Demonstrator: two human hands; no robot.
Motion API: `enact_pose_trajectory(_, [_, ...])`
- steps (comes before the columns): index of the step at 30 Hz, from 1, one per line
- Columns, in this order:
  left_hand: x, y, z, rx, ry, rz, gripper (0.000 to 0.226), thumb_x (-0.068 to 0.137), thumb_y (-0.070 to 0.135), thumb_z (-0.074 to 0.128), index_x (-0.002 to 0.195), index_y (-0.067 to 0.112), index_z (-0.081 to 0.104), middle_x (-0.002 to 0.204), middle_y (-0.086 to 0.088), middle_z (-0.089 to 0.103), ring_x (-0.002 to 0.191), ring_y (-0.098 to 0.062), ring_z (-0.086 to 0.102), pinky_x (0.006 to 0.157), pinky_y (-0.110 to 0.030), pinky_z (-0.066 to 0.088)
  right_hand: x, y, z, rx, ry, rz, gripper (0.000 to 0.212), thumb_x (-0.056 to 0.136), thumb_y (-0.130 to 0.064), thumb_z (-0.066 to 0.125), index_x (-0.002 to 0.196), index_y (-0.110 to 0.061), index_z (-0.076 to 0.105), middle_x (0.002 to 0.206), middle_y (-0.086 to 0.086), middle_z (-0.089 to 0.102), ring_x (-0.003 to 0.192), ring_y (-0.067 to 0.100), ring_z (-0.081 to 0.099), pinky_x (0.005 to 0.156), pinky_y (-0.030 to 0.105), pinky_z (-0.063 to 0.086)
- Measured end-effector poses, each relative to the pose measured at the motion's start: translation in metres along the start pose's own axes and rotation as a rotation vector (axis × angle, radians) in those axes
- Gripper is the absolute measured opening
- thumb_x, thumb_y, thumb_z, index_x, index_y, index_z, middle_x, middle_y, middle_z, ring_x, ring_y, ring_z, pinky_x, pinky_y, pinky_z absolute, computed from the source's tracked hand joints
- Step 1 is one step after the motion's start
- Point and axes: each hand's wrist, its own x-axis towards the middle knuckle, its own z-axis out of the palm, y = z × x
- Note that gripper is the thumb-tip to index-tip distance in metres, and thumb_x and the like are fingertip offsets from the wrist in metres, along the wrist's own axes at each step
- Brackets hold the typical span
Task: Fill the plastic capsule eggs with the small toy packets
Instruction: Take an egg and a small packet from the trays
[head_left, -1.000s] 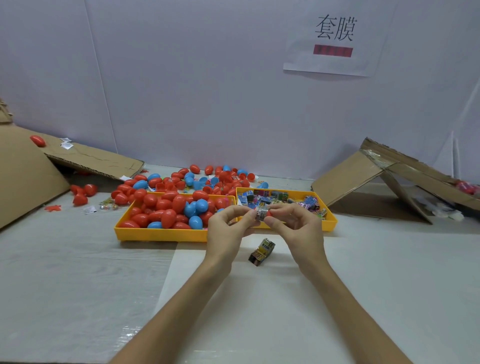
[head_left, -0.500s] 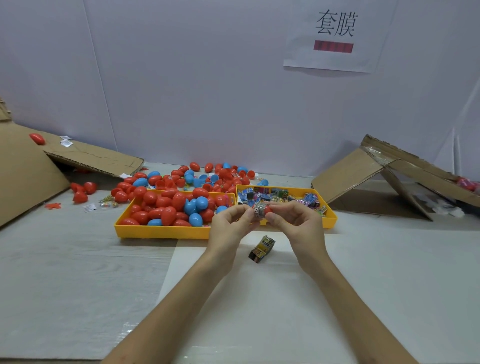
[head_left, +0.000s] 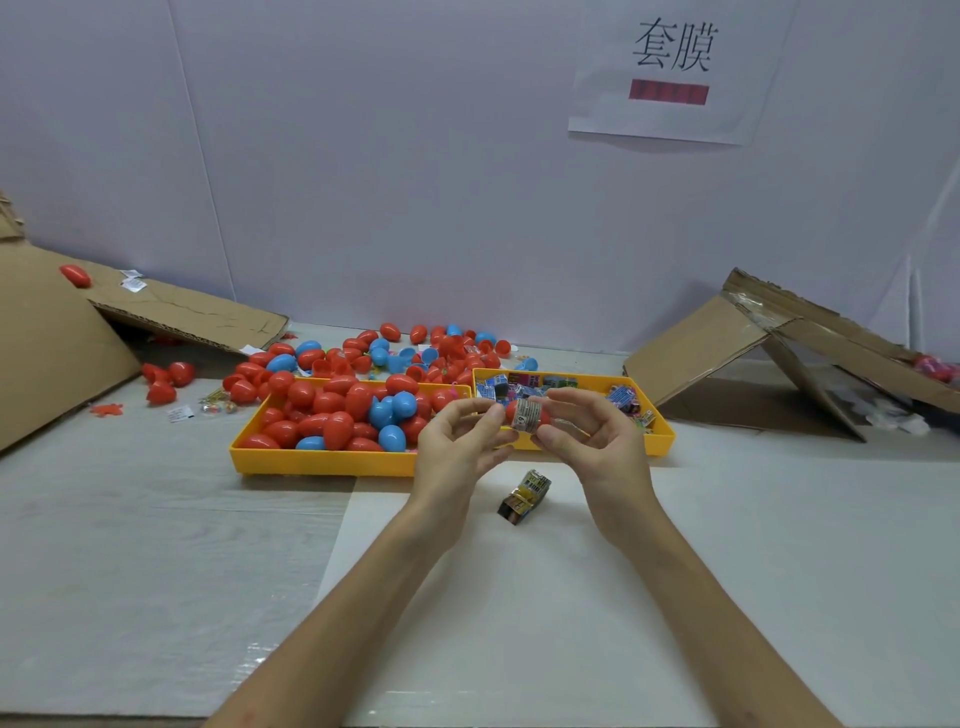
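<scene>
A big pale wall (head_left: 415, 156) stands at the back, with a paper sign (head_left: 670, 73) stuck up high; the grey table (head_left: 779, 571) runs from the wall to the near edge of the view. A cardboard sheet (head_left: 52, 353) leans at the left side; a cardboard flap (head_left: 696, 343) makes a tent shape at the right; the trays sit between them, apart from both. The left yellow tray (head_left: 322, 461) is full of red and blue eggs (head_left: 358, 400); the right yellow tray (head_left: 660, 444) sits right beside it and holds toy packets (head_left: 498, 387); loose eggs (head_left: 447, 348) lie in a heap behind, near the wall. The left hand (head_left: 452, 447) and right hand (head_left: 597, 441) hang over the trays' front rims; each pinches one end of a red egg (head_left: 511, 413) with a printed band (head_left: 525, 415) round its middle. One packet (head_left: 524, 496) lies on the table below the hands, not touching them, just in front of the trays.
</scene>
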Motion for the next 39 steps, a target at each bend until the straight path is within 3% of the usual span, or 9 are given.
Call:
enact_pose_trajectory(4, [-0.0038, 0.0004, 0.0014, -0.010, -0.124, -0.014, 0.025, 0.087, 0.027, 0.073, 0.108, 0.016, 0.069, 0.097, -0.002, 0.078, 0.095, -0.021, 0.076, 0.074, -0.023, 0.058, 0.0005, -0.0003, -0.0045, 0.054, -0.051, 0.003, 0.041, 0.080, 0.011, 0.074, 0.111, -0.016, 0.071, 0.114, 0.008, 0.075, 0.111, 0.026, 0.070, 0.084, 0.030, 0.058])
enact_pose_trajectory(9, [-0.0027, -0.0008, -0.0007, 0.029, -0.099, 0.028, 0.015, 0.094, 0.022, 0.068, 0.108, 0.020, 0.071, 0.097, -0.001, 0.078, 0.094, -0.021, 0.076, 0.074, -0.024, 0.059, 0.0005, -0.0014, -0.0015, -0.014, -0.044, 0.008, 0.035, 0.080, 0.000, 0.078, 0.106, -0.024, 0.076, 0.111, 0.005, 0.076, 0.107, 0.023, 0.071, 0.083, 0.028, 0.057])
enact_pose_trajectory(14, [-0.0044, 0.0001, 0.0025, 0.064, -0.132, 0.028, 0.030, 0.085, 0.038, 0.070, 0.113, 0.029, 0.071, 0.097, 0.000, 0.078, 0.092, -0.019, 0.076, 0.073, -0.023, 0.059, -0.0001, -0.0043, -0.0023, -0.028, -0.022, 0.048, 0.034, 0.075, -0.025, 0.083, 0.108, -0.020, 0.077, 0.109, 0.009, 0.076, 0.105, 0.028, 0.071, 0.093, 0.049, 0.056])
enact_pose_trajectory(17, [-0.0036, 0.0004, 0.0008, 0.082, -0.128, 0.028, 0.023, 0.089, 0.031, 0.070, 0.112, 0.027, 0.073, 0.096, -0.001, 0.078, 0.087, -0.014, 0.075, 0.072, -0.021, 0.057, 0.0002, -0.0041, -0.0030, -0.021, -0.043, 0.064, 0.036, 0.076, -0.025, 0.082, 0.112, -0.020, 0.077, 0.113, 0.010, 0.074, 0.109, 0.031, 0.070, 0.097, 0.055, 0.054])
enact_pose_trajectory(21, [-0.0038, 0.0020, -0.0011, 0.061, -0.122, 0.028, 0.031, 0.078, 0.034, 0.073, 0.107, 0.023, 0.076, 0.094, -0.004, 0.078, 0.081, -0.012, 0.073, 0.072, -0.020, 0.057, 0.0006, -0.0041, -0.0022, 0.030, -0.066, 0.095, 0.037, 0.074, -0.023, 0.082, 0.110, -0.014, 0.077, 0.113, 0.014, 0.074, 0.109, 0.033, 0.070, 0.098, 0.058, 0.052])
enact_pose_trajectory(25, [-0.0035, 0.0016, -0.0007, 0.055, -0.122, 0.030, 0.032, 0.074, 0.033, 0.073, 0.104, 0.021, 0.076, 0.086, 0.002, 0.078, 0.076, -0.009, 0.071, 0.071, -0.020, 0.057, 0.0008, -0.0059, -0.0024, 0.053, -0.049, 0.102, 0.043, 0.066, -0.030, 0.085, 0.105, -0.012, 0.078, 0.110, 0.016, 0.075, 0.109, 0.034, 0.070, 0.098, 0.058, 0.053])
enact_pose_trajectory(33, [-0.0027, 0.0017, -0.0021, 0.026, -0.123, 0.012, 0.031, 0.072, 0.031, 0.075, 0.101, 0.021, 0.078, 0.083, 0.001, 0.077, 0.074, -0.009, 0.070, 0.071, -0.020, 0.057, -0.0002, -0.0061, -0.0030, 0.056, -0.067, 0.075, 0.027, 0.074, -0.021, 0.080, 0.101, -0.017, 0.081, 0.107, 0.015, 0.075, 0.106, 0.033, 0.071, 0.091, 0.047, 0.059])
enact_pose_trajectory(39, [-0.0021, 0.0010, -0.0023, -0.005, -0.129, 0.015, 0.021, 0.072, 0.030, 0.075, 0.090, 0.021, 0.080, 0.082, 0.000, 0.075, 0.072, -0.009, 0.068, 0.070, -0.021, 0.057, 0.0002, -0.0050, -0.0021, 0.071, -0.064, 0.075, 0.031, 0.071, -0.026, 0.082, 0.100, -0.016, 0.082, 0.104, 0.014, 0.075, 0.103, 0.033, 0.072, 0.089, 0.042, 0.059])
